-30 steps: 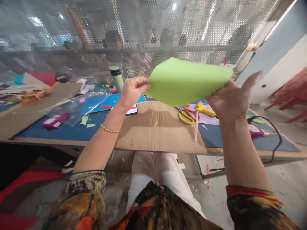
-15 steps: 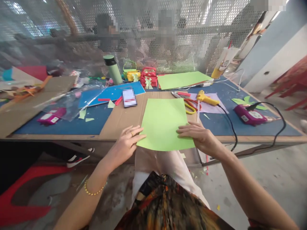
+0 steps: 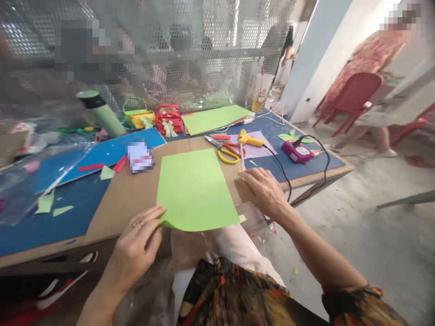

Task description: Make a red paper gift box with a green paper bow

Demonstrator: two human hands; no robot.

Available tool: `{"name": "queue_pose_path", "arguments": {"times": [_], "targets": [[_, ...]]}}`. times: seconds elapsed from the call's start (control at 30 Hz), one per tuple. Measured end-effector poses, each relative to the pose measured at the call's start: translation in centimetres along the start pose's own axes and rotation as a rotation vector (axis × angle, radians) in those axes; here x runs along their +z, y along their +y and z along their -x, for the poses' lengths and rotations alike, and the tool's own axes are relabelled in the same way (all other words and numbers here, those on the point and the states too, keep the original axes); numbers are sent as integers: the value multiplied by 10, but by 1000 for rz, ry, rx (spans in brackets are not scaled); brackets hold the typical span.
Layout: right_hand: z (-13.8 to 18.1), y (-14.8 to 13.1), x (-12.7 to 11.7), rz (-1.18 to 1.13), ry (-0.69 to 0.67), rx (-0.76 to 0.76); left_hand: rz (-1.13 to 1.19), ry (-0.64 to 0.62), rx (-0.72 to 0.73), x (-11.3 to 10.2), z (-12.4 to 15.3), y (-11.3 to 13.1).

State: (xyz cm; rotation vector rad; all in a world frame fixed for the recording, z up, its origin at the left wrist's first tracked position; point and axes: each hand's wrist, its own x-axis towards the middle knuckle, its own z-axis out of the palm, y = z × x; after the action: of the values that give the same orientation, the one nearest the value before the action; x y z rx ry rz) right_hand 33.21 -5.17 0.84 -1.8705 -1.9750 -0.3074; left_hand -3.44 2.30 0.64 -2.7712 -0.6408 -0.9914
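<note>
A light green sheet of paper (image 3: 197,190) lies over brown cardboard (image 3: 125,203), its lower edge hanging past the table front above my lap. My left hand (image 3: 139,235) grips the sheet's lower left corner, which curls up slightly at the fingers. My right hand (image 3: 263,192) is off the sheet, over the cardboard's right side, fingers extended and holding nothing visible. Just beyond it are a yellow glue gun (image 3: 249,139) with a clear glue stick and scissors (image 3: 227,155) with yellow and red handles.
A purple power box (image 3: 297,151) with a black cord sits on the right. Left of the sheet are a phone (image 3: 140,156) and paper scraps. Behind stand a green bottle (image 3: 102,115), small paper bags (image 3: 169,120), stacked green sheets (image 3: 217,118) and a drink cup (image 3: 261,93).
My right hand has left the green sheet and moved to its right. The left hand stays at the lower left corner. The view has turned right, bringing a person and red chairs in.
</note>
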Motion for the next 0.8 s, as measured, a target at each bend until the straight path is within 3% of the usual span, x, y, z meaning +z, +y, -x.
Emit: {"name": "queue_pose_path", "arguments": {"times": [0.1, 0.2, 0.3, 0.47, 0.6, 0.73, 0.8], "targets": [[-21, -3, -5, 150, -184, 253, 8, 12, 15, 9, -7, 0], [-40, -10, -12, 165, -342, 333, -31, 49, 29, 15, -15, 2], [-46, -8, -22, 202, -409, 382, -57, 71, 36, 16, -18, 2], [-29, 22, -33, 340, -369, 458, -112, 76, 19, 14, -14, -1], [-22, 38, -37, 398, -295, 377, -91, 76, 34, 14, -15, -1], [-53, 30, -34, 356, -136, 199, -58, 66, 52, 16, -20, 2], [-82, 24, -28, 275, -179, 144, -38, 62, 42, 17, -21, 2]]}}
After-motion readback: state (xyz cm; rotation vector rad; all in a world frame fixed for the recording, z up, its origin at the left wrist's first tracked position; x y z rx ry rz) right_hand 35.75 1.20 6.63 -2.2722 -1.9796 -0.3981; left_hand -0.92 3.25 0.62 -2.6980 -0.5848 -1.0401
